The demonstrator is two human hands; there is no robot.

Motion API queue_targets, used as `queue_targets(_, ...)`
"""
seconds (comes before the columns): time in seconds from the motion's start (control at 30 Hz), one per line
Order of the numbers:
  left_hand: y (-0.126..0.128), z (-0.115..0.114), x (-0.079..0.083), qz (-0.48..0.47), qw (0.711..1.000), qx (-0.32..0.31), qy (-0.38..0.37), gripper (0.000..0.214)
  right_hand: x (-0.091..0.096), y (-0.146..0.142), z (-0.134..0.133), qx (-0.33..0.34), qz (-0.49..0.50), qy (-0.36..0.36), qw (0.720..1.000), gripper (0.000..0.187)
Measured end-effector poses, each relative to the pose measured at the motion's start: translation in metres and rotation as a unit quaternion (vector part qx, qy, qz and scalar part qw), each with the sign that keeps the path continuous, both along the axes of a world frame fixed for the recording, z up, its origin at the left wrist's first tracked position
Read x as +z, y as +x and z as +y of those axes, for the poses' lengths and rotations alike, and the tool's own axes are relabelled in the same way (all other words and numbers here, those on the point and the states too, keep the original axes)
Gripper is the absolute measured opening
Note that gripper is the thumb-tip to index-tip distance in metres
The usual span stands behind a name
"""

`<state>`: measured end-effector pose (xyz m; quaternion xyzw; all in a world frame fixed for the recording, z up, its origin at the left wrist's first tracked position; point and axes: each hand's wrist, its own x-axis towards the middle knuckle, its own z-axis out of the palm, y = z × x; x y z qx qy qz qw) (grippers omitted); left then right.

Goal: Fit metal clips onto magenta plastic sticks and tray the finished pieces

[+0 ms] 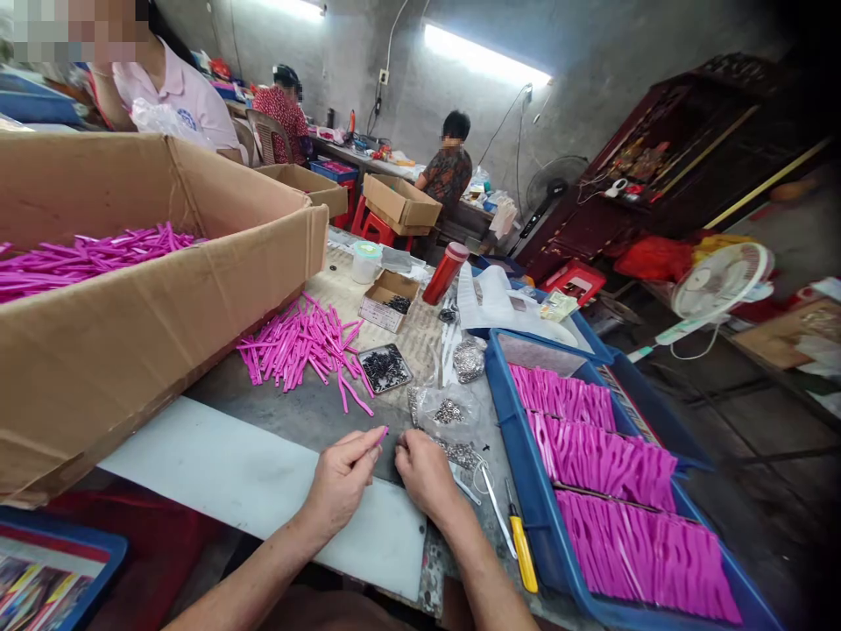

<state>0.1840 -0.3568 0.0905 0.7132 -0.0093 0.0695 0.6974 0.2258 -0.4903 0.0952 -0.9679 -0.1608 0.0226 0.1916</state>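
My left hand (342, 482) pinches a slim magenta plastic strip (382, 435) between thumb and fingers; only its tip shows. Just to its right, my right hand (426, 475) is closed with fingertips together, and whatever it may hold is hidden. The two hands are close but apart, over the edge of a pale board (263, 469). Beyond them lie a heap of magenta strips (295, 346), a small tray of black parts (385, 368) and a clear bag with small metal pieces (450, 410). More loose metal pieces (462, 453) lie beside my right hand.
A large carton (223, 294) of strips stands at left. On the right, a blue crate (526, 491) holds rows of them. Near it lie a yellow-handled screwdriver (523, 552) and a white-handled tool (499, 517). Farther back are a red flask (445, 273) and a small box (381, 314); several people sit beyond.
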Motion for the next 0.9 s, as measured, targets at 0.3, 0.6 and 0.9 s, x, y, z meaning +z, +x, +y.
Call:
queue_targets(0.3, -0.003, -0.005, 0.006, -0.041, 0.999, -0.014, 0.033, 0.028, -0.009, -0.016, 0.008, -0.114, 0.175, 0.586, 0.783, 0.011)
queue_targets(0.6, -0.005, -0.009, 0.012, -0.077, 0.996, -0.012, 0.049, 0.027, 0.0, -0.024, 0.018, -0.113, 0.243, 0.755, 0.599, 0.013)
queue_targets(0.9, -0.006, -0.01, 0.014, -0.094, 0.994, -0.017, 0.051, 0.027, 0.0, -0.029, 0.023, -0.105, 0.256, 0.776, 0.567, 0.013)
